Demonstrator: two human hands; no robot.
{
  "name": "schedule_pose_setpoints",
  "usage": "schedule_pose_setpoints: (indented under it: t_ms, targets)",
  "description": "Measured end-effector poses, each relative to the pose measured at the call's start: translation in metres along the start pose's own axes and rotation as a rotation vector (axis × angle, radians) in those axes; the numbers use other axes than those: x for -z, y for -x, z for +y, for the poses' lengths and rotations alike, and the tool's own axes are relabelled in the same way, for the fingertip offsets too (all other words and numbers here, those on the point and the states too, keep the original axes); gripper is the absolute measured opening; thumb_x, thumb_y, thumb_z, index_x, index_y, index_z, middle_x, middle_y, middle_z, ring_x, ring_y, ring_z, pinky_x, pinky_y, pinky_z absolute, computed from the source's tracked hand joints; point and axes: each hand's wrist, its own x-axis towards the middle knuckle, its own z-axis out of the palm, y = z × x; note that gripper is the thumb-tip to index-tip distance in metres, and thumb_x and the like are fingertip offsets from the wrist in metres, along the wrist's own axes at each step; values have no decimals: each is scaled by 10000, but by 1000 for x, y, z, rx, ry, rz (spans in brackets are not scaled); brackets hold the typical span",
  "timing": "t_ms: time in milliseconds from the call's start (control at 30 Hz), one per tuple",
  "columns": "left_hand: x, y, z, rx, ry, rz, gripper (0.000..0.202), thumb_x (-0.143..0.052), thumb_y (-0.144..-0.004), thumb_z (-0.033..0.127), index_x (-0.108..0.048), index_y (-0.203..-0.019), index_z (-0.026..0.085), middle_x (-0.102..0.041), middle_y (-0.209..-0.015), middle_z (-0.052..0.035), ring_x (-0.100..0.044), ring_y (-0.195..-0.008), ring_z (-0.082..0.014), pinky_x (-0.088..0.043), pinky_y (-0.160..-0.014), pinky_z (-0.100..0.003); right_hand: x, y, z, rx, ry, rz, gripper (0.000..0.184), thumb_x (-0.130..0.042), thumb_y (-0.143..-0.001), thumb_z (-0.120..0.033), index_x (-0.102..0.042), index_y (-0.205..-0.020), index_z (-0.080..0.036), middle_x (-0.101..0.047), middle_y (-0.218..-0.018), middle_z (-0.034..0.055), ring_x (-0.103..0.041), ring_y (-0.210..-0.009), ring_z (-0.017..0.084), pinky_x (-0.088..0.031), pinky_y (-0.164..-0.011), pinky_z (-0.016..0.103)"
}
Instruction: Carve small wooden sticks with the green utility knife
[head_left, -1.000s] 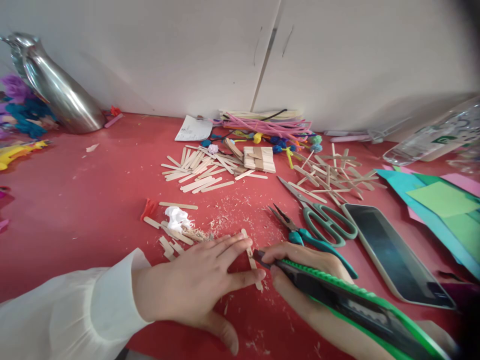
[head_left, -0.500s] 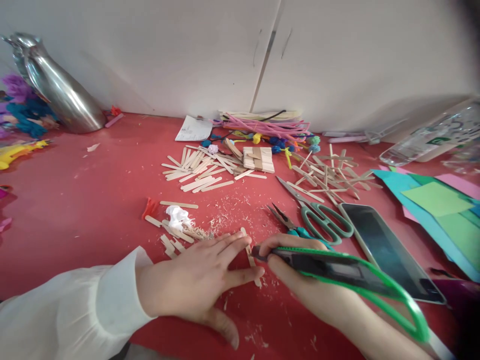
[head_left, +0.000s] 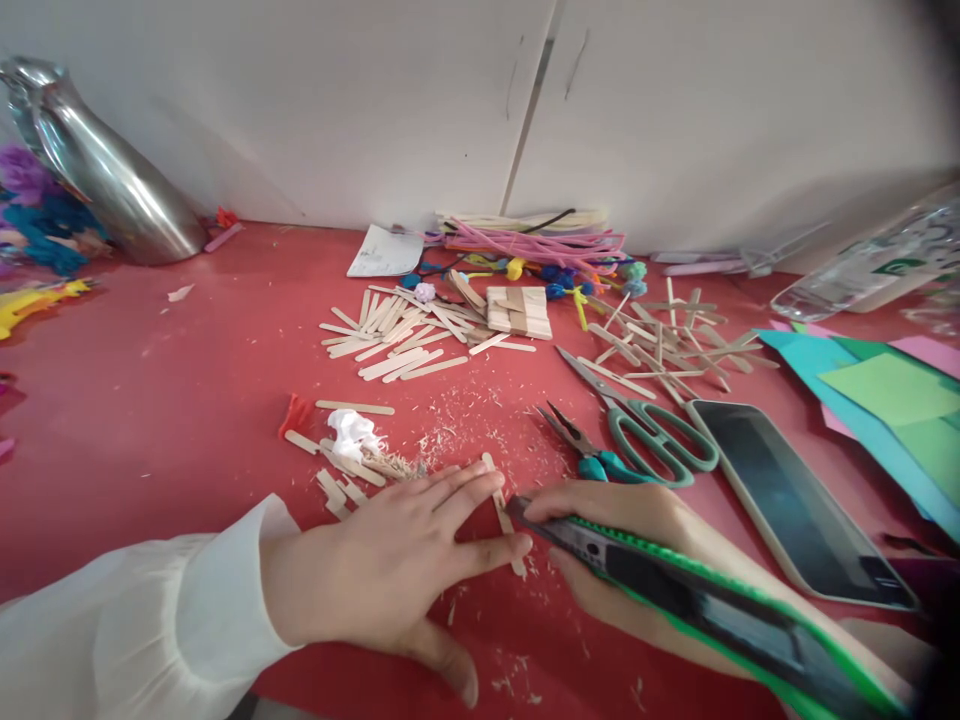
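Observation:
My left hand [head_left: 401,560] lies flat with its fingers spread, the index and middle fingertips pressing a wooden craft stick [head_left: 502,512] to the table. My right hand [head_left: 607,520] grips a green and black utility knife [head_left: 645,570]. Its blade tip meets the stick between my left fingers, or nearly so; exact contact is hard to see. Wood shavings [head_left: 450,430] are scattered around the stick. Beyond my left fingers, a white crumpled lump [head_left: 352,434] sits among cut stick pieces [head_left: 330,490]. Teal-handled pliers [head_left: 592,460] lie just past my right hand.
Green-handled scissors [head_left: 660,440] and a phone [head_left: 795,500] are at the right, near coloured paper [head_left: 885,390]. Loose sticks [head_left: 397,330] and pink pipe cleaners [head_left: 532,245] lie toward the wall. A metal jug [head_left: 112,170] stands back left; a clear bottle [head_left: 870,265] lies back right.
The utility knife has swung lower, its rear end dropping toward the bottom right, and my right hand has shifted its hold. My left hand stays on the stick. The view has shifted slightly.

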Motion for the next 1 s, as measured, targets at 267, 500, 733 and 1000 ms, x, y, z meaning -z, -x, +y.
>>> schedule_pose_setpoints:
  t_ms: [267,500,733,1000]
  targets:
    - [-3,2,-2,-8,34,37,872,-466,-661,748,-317,-1387,289,-228,-1469,-174,-234,-1326,-380,-272,-1025,-541,-6,-2,-4,127,63,20,235,-494,-687,-91,-591,-853,-227,-707,-676,-13,-669,-553,110,-517,-543,172]
    - [-3,2,0,9,37,30,882,-466,-662,747,-299,-1396,288,-199,-1475,-190,-208,-1337,-372,-264,-1032,-533,-11,-5,-12,-239,-75,120,103,-556,-746,-225,-640,-688,-233,-718,-641,-19,-670,-519,141,-545,-504,201]
    - [-3,2,-2,7,45,13,880,-478,-653,748,-331,-1384,280,-206,-1474,-180,-208,-1339,-364,-245,-1048,-511,-4,-7,-7,-307,-79,122,104,-555,-777,-292,-635,-745,-236,-710,-702,-9,-682,-633,149,-555,-590,214]
    - [0,1,0,9,43,4,874,-476,-657,747,-340,-1380,275,-236,-1461,-190,-208,-1336,-376,-256,-1033,-532,-7,-3,-12,-154,-28,47,161,-508,-700,-141,-588,-809,-228,-706,-730,-13,-671,-592,127,-519,-542,207]
